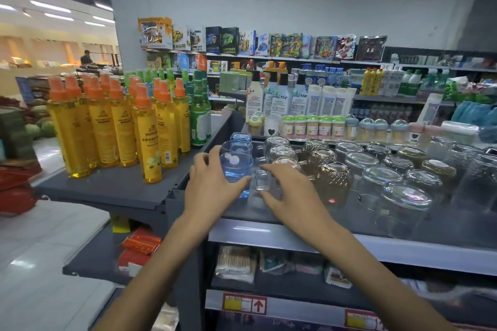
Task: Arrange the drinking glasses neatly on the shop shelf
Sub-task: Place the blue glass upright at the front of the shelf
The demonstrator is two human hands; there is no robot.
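**Both hands on the front glasses, lining up two rows**

Through the head camera I have my left hand (pixel 212 183) wrapped round the front blue glass (pixel 236 166), thumb across its near side and fingers curled behind it. This glass stands at the left end of the shelf (pixel 295 236), near the front edge, with two more blue glasses (pixel 240 142) in a line behind it. I hold it low and from the side, I judge, so I can slide it without lifting and without disturbing that line.

My right hand (pixel 290 196) is closed over the clear mug (pixel 265 180) just beside the blue glass, fingers spread over its top and thumb hooked under the near side. Its handle points left, towards the blue glass, and the two seem almost touching; I cannot tell whether they are. More clear mugs (pixel 279 148) run back behind it.

To the right, the amber faceted glasses (pixel 333 183) and clear tumblers (pixel 406 196) stand in rows of their own, apparently base up. The yellow spray bottles (pixel 145 129) stand on the neighbouring shelf to the left.

I read this as an early step: squaring the fronts of the two leftmost rows. The risk is glass knocking glass, so the next move should be slow.
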